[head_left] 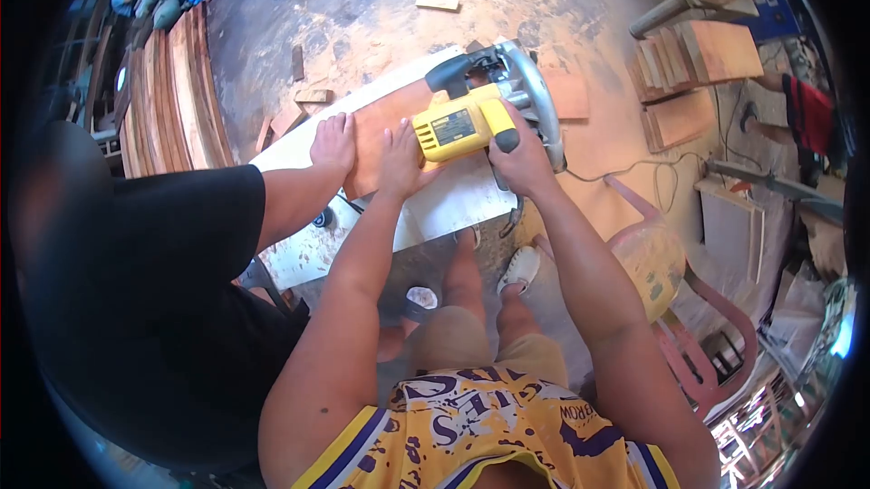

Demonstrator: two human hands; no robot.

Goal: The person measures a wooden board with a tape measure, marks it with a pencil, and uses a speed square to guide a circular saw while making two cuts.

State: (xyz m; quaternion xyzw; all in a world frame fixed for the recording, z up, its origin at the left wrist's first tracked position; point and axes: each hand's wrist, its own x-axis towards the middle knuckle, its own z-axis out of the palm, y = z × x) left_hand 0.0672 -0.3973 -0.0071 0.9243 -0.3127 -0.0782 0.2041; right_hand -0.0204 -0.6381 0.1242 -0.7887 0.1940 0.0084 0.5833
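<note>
A yellow circular saw (458,126) with a black motor end and silver blade guard rests across the right end of a reddish-brown board (370,146). My right hand (524,158) is closed around the saw's rear handle. Just left of the saw's body, my left hand (401,163) lies on the board with its fingers stretched out. The board is on a white worktop (453,203). Farther left, a co-worker's hand (334,142) presses on the same board. The blade itself is hidden by its guard and the saw's body.
Long planks (177,95) are stacked at the left, and cut wood blocks (720,52) at the right. A worn chair (648,267) stands right of my legs. A power cord (639,163) runs rightward. Wood offcuts (438,3) and sawdust lie on the floor.
</note>
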